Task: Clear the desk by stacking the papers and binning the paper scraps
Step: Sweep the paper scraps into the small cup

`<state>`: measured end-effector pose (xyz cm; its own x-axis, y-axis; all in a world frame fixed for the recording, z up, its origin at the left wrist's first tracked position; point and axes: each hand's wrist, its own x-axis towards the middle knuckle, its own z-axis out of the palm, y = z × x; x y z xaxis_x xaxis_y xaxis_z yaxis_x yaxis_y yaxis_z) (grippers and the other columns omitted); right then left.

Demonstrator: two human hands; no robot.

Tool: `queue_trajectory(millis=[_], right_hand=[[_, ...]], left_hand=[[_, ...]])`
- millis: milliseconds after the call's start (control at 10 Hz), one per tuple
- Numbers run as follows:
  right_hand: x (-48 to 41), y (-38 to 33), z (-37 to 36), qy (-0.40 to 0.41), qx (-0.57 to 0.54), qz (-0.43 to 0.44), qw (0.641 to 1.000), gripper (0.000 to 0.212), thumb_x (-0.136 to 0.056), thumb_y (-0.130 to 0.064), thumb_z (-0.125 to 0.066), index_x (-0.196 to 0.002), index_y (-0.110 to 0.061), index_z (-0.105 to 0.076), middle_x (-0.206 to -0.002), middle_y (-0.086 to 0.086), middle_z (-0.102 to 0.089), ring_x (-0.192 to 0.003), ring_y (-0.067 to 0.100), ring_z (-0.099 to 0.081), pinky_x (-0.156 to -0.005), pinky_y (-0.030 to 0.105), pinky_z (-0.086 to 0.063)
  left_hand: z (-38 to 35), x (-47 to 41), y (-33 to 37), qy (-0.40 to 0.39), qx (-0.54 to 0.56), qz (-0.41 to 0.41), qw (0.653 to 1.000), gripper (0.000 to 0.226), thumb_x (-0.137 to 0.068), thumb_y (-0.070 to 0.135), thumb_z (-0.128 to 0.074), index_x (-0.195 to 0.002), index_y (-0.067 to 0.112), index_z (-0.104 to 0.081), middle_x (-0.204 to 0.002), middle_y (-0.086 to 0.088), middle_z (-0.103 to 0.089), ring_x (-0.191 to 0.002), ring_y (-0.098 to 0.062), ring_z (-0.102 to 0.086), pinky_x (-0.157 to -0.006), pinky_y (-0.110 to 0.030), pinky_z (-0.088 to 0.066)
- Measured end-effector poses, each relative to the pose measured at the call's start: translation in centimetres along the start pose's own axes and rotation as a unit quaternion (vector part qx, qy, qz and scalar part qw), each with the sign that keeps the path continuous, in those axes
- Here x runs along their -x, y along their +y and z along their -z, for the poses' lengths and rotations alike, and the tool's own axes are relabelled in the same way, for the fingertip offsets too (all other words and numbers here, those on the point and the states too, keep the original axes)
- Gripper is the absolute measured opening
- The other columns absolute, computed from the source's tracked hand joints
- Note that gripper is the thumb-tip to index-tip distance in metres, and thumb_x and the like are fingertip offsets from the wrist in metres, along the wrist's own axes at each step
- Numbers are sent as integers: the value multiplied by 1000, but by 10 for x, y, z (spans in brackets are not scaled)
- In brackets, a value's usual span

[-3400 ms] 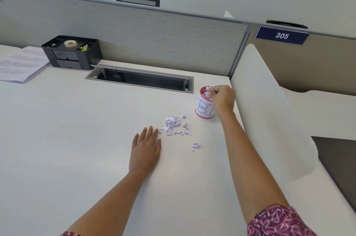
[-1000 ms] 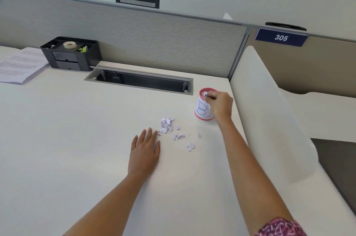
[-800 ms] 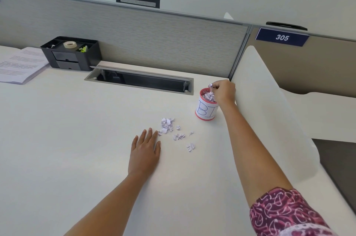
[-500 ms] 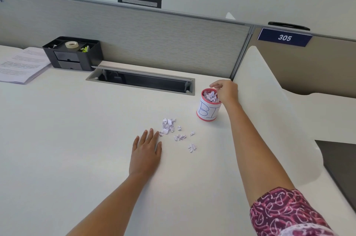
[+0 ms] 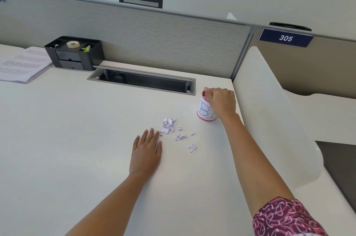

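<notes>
A small red-rimmed white cup (image 5: 203, 112) marked as a bin stands near the desk's back right corner. My right hand (image 5: 221, 101) sits over its mouth, fingers curled down into it; what the fingertips touch is hidden. Several lilac paper scraps (image 5: 169, 126) lie scattered on the white desk (image 5: 67, 130) just left of the cup, with smaller clusters of scraps (image 5: 180, 136) toward me. My left hand (image 5: 146, 151) rests flat on the desk, its fingertips at the edge of the scraps. A stack of printed papers (image 5: 21, 63) lies at the far left.
A black desk organiser (image 5: 75, 53) with a tape roll stands by the grey partition (image 5: 154, 37). An open cable tray (image 5: 142, 80) is sunk into the desk behind the scraps. A white curved divider (image 5: 269, 112) borders the desk on the right.
The scrap pile has shrunk since the earliest frame. My right hand, above the cup half a second ago, has dropped onto its mouth. The left hand has stayed put.
</notes>
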<state>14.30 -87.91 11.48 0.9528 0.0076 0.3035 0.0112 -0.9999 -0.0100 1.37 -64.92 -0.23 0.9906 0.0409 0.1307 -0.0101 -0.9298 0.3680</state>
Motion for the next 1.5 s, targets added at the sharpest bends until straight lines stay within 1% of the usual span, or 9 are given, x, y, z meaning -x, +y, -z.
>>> queue_trajectory(millis=[200,300,400,600,700,900,1200,1400,1500], right_hand=[[66,-26,-21,213,-205,-8,955,37,-91,-36,-38,-101,-15,-67,-98,4,-69,-90,29,-61,-73,33,-45],[110,-44,-43,105,-217,-19,970,57,-89,-50,-32,-124,-12,-58,-122,8,-61,-113,29,-55,-92,36,-44],[160,-67,-68,-101,-177,-17,979,100,-76,-79,2,-150,-15,-17,-157,11,-16,-146,29,-14,-117,36,-13],[144,-93,-72,-141,-178,13,974,104,-64,-80,3,-151,-22,4,-160,6,7,-147,27,7,-118,39,1],[129,-101,-79,-141,-183,14,973,104,-67,-86,-5,-151,-26,2,-160,6,5,-147,29,5,-118,41,0],[94,-111,-91,-128,-176,49,975,58,-95,-54,-26,-149,-35,-16,-159,7,-8,-146,33,-5,-118,45,-6],[83,-88,-79,-153,-214,38,964,39,-97,-1,-31,-132,-10,-45,-156,8,-20,-144,22,-20,-108,33,-30],[91,-69,-60,-108,-355,-43,928,21,-86,-10,-52,-95,-9,-70,-108,6,-67,-92,19,-66,-83,30,-51],[92,-61,-44,-93,-435,-110,889,23,-84,-6,-52,-87,-13,-73,-93,3,-69,-60,7,-62,-59,16,-51]], left_hand=[[1,0,1,-5,-2,0,1000,84,-78,50,8,-147,24,-30,-157,4,-22,-146,-13,-14,-117,-32,-4],[0,0,1,-4,1,0,1000,83,-78,50,7,-147,23,-31,-156,4,-23,-146,-13,-15,-117,-32,-4],[-1,-1,0,-9,0,1,1000,84,-77,50,7,-147,23,-30,-156,4,-22,-146,-13,-14,-117,-32,-4],[0,-1,0,-15,4,6,1000,78,-82,45,6,-148,20,-27,-157,4,-20,-146,-11,-12,-118,-31,-3],[1,-1,1,-12,3,5,1000,83,-78,43,12,-149,19,-25,-157,4,-20,-146,-11,-12,-118,-31,-4],[1,-1,0,-12,-5,7,1000,88,-74,41,16,-150,17,-22,-158,3,-16,-146,-9,-9,-117,-29,-1],[2,-2,1,-12,-4,9,1000,88,-74,42,16,-150,18,-23,-158,2,-16,-146,-10,-10,-118,-29,-2],[2,-1,1,-11,-1,10,1000,89,-74,42,15,-149,16,-25,-158,1,-18,-146,-11,-12,-118,-30,-3],[2,-1,1,-11,0,10,1000,89,-73,42,15,-149,17,-25,-158,1,-18,-146,-11,-11,-118,-30,-2]])
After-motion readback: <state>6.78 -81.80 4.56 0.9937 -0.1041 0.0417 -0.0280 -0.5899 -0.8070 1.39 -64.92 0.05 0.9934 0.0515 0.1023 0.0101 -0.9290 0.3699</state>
